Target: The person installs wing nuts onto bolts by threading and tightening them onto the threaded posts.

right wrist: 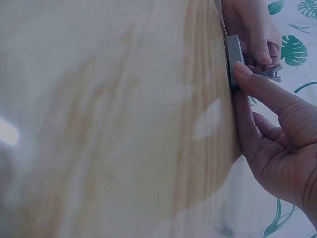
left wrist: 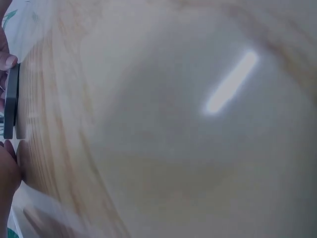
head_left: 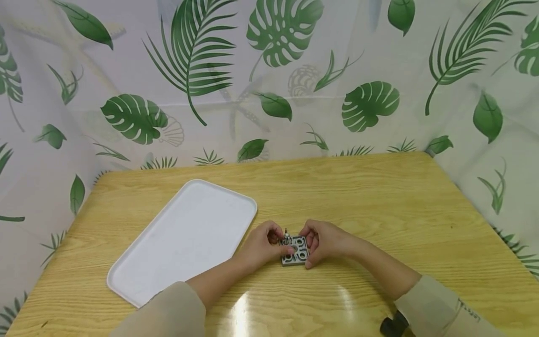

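Note:
A square grey metal plate [head_left: 302, 255] with several round holes lies low over the table between both hands. Near its far left corner stands a small silver bolt-like fitting [head_left: 287, 238], fork-shaped at the top in the right wrist view. My right hand [head_left: 326, 238] pinches the plate's right edge between thumb and fingers. From the left comes my left hand [head_left: 263, 243], its thumb reaching over the plate and its bent fingers beside the fitting; I cannot tell whether it grips the fitting or the plate. The left wrist view shows the plate edge-on.
A white rectangular tray [head_left: 185, 234] lies aslant on the wooden table [head_left: 358, 196] to the left. A black object [head_left: 394, 324] is at the near edge by the right sleeve. Leaf-printed cloth [head_left: 236, 93] hangs behind and at the sides.

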`<state>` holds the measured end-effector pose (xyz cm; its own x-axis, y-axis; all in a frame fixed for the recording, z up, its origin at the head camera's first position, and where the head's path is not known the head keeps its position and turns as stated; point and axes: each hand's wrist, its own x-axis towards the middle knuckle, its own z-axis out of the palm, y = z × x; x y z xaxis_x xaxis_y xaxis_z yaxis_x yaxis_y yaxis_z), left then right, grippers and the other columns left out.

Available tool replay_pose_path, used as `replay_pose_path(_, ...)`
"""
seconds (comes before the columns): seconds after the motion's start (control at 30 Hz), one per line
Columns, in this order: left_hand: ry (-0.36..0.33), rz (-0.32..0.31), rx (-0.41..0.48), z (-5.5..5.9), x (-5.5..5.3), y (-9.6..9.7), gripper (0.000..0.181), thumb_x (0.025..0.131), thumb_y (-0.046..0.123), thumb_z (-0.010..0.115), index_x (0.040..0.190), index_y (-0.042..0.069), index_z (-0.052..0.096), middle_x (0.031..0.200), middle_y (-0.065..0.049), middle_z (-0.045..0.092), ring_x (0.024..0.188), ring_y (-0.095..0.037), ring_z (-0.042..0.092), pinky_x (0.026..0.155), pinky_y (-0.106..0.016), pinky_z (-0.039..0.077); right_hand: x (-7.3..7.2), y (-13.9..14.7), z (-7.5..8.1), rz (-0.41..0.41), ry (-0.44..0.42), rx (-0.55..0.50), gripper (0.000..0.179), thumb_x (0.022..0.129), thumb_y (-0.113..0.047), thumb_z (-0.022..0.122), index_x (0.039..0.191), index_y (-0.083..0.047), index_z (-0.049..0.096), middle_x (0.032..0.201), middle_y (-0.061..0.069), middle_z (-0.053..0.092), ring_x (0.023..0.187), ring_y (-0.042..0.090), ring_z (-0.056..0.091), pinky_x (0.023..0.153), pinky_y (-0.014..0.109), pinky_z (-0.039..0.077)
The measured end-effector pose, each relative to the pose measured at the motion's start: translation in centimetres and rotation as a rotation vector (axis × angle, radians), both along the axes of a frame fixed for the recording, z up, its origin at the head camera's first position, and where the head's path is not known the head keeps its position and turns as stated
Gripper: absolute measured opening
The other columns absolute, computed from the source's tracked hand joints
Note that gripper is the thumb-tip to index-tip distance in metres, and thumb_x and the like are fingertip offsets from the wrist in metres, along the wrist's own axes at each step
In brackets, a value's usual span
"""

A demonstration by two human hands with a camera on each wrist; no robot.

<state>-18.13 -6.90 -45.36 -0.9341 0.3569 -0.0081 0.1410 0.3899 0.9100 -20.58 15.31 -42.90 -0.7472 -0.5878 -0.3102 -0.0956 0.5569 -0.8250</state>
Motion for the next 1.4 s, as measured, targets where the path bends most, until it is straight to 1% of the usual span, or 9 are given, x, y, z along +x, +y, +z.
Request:
replay_pose_path(0.17,0.001,0.045,0.048,0.0,0.3,0.4,0.036,0.075,0.022,0.081,0.099,0.006,0.059,0.095,-0.003,0.062,0.084,-0.012,0.055,0.074,-0.022,0.047,0.0,0.0,0.0,0.003,-0.007,-0.008,0.060,0.062,-0.006,0.087,0.109,0.004,0.052,0.087,0.009,0.057,0.073,0.015,0.058,0.064,0.023,0.051)
replay_pose_path(0.63,-0.021,0.020,0.068,-0.2,-0.3,0.3,0.023,0.082,0.022,0.075,0.096,0.008,0.064,0.089,-0.002,0.062,0.079,-0.009,0.056,0.072,-0.021,0.048,0.1,0.1,0.1,0.008,-0.007,-0.007,0.061,0.063,-0.008,0.087,0.111,0.004,0.051,0.088,0.009,0.057,0.074,0.015,0.058,0.065,0.023,0.051)
replay_pose_path(0.73,-0.011,-0.031,0.054,0.0,-0.7,0.0,0.020,0.084,0.022,0.072,0.098,0.009,0.065,0.094,-0.001,0.063,0.085,-0.010,0.057,0.077,-0.022,0.048,0.1,0.1,0.0,0.006,-0.007,-0.008,0.061,0.063,-0.007,0.087,0.111,0.004,0.051,0.088,0.009,0.057,0.074,0.016,0.058,0.065,0.024,0.051)
replay_pose_path(0.87,-0.005,-0.156,0.040,0.1,-1.4,-0.6,0.018,0.089,0.019,0.066,0.104,0.008,0.065,0.101,-0.003,0.063,0.092,-0.011,0.057,0.082,-0.024,0.046,0.0,0.0,0.0,0.002,-0.010,-0.013,0.061,0.063,-0.007,0.087,0.110,0.004,0.051,0.088,0.009,0.057,0.074,0.016,0.058,0.065,0.024,0.051)
replay_pose_path(1.0,-0.063,-0.295,0.034,0.5,-2.2,-1.0,0.019,0.095,0.016,0.058,0.111,0.006,0.062,0.105,-0.006,0.062,0.094,-0.011,0.056,0.085,-0.024,0.045,0.0,0.0,0.0,0.001,-0.009,-0.010,0.061,0.062,-0.007,0.087,0.110,0.004,0.051,0.088,0.009,0.057,0.074,0.016,0.058,0.065,0.024,0.051)
replay_pose_path(1.13,-0.139,-0.370,0.042,0.7,-2.6,-1.5,0.025,0.095,0.012,0.057,0.118,0.004,0.059,0.113,-0.008,0.062,0.102,-0.013,0.056,0.090,-0.025,0.044,0.0,0.0,0.0,0.001,-0.007,-0.016,0.062,0.062,-0.006,0.087,0.110,0.005,0.051,0.088,0.009,0.057,0.073,0.016,0.058,0.065,0.024,0.051)
replay_pose_path(1.2,-0.162,-0.345,0.048,0.6,-2.5,-1.6,0.032,0.091,0.011,0.062,0.121,0.003,0.057,0.118,-0.010,0.061,0.108,-0.016,0.056,0.094,-0.028,0.045,0.0,0.0,0.0,-0.001,-0.007,-0.021,0.061,0.062,-0.005,0.087,0.110,0.005,0.051,0.087,0.009,0.057,0.073,0.016,0.059,0.064,0.023,0.051)
replay_pose_path(1.27,-0.154,-0.266,0.062,0.4,-2.2,-1.4,0.038,0.086,0.011,0.070,0.121,0.002,0.057,0.119,-0.011,0.061,0.109,-0.020,0.058,0.094,-0.030,0.046,0.0,0.0,-0.1,-0.003,-0.007,-0.027,0.061,0.061,-0.004,0.087,0.109,0.005,0.051,0.087,0.009,0.057,0.073,0.015,0.059,0.064,0.023,0.051)
replay_pose_path(1.4,-0.109,-0.005,0.064,0.0,-0.7,-0.4,0.038,0.077,0.018,0.080,0.107,0.005,0.061,0.109,-0.006,0.064,0.099,-0.019,0.061,0.088,-0.030,0.049,0.0,0.0,-0.1,-0.002,-0.009,-0.025,0.060,0.062,-0.004,0.087,0.109,0.005,0.051,0.087,0.009,0.057,0.073,0.015,0.059,0.064,0.023,0.051)
